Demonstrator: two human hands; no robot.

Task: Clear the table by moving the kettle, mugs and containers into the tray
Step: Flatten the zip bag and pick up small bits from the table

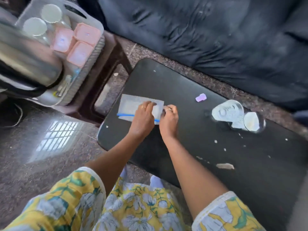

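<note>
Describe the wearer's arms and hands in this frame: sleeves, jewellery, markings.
Both forearms are bare. Short sleeves in a yellow floral print with white flowers and green leaves, edged in white trim. The left hand wears a gold-coloured ring; the right hand wears a silver-coloured ring. No watch or bracelets visible.

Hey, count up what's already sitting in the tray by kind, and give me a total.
In the grey tray:
Kettle: 1
Clear jars with pale lids: 2
Pink-lidded containers: 3
Total: 6
A few small items lie by the kettle, too blurred to count.
</note>
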